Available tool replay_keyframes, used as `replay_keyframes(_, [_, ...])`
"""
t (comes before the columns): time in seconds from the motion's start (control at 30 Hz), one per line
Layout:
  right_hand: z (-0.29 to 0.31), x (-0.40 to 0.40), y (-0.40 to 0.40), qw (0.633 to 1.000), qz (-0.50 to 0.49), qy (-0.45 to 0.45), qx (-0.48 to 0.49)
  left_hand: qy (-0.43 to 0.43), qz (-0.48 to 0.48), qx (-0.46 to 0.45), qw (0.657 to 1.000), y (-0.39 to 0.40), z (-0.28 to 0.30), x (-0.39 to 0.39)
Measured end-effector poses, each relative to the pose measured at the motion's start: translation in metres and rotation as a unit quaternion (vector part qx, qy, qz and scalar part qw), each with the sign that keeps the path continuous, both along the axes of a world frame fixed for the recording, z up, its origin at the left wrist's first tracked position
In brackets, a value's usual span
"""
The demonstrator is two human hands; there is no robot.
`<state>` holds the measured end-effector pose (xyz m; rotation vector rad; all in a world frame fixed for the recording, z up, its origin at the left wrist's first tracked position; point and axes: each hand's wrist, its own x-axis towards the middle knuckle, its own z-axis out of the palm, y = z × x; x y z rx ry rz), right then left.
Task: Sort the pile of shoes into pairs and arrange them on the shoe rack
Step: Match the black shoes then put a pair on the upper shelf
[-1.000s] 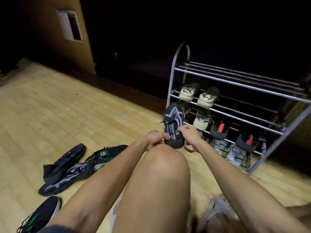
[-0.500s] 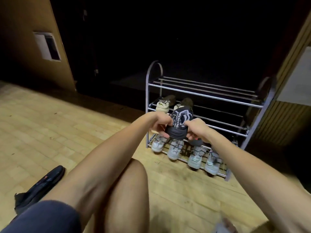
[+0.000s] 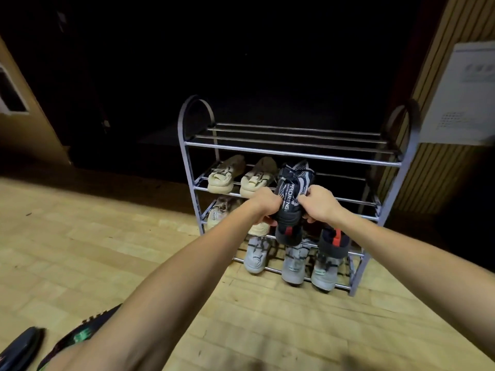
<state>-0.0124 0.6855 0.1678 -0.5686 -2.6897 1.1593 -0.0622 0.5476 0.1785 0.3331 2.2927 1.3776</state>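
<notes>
A black and grey knit shoe (image 3: pixel 293 191) with white lettering is held at the second shelf of the metal shoe rack (image 3: pixel 292 153), toe pointing into the rack. My left hand (image 3: pixel 265 206) grips its left side and my right hand (image 3: pixel 320 203) grips its right side near the heel. A pair of cream shoes (image 3: pixel 241 176) sits on that shelf just to the left. Below are a beige shoe (image 3: pixel 218 212), dark shoes with red tabs (image 3: pixel 334 242) and light grey shoes (image 3: pixel 293 266) on the bottom shelf. The top shelf holds nothing.
On the wooden floor (image 3: pixel 93 250) at the lower left lie a black shoe (image 3: pixel 20 349) and a black shoe with green marks (image 3: pixel 80 337), partly hidden by my left arm. A wooden wall with a white panel (image 3: pixel 460 95) stands right of the rack.
Both hands carried the black and grey shoe forward and up to the rack's second shelf. The view moved closer to the rack, and my knee has left the frame.
</notes>
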Motion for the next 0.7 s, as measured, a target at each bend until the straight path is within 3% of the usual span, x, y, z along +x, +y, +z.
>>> replay_keyframes(0.43, [-0.02, -0.062, 0.057, 0.999, -0.049, -0.01, -0.008, -0.009, 0.015, 0.057, 0.998, 0.058, -0.048, -0.066])
replay_keyframes(0.7, [-0.029, -0.072, 0.074, 0.989, -0.112, -0.004, -0.091, 0.008, 0.018, 0.045, 0.999, 0.081, -0.058, -0.07])
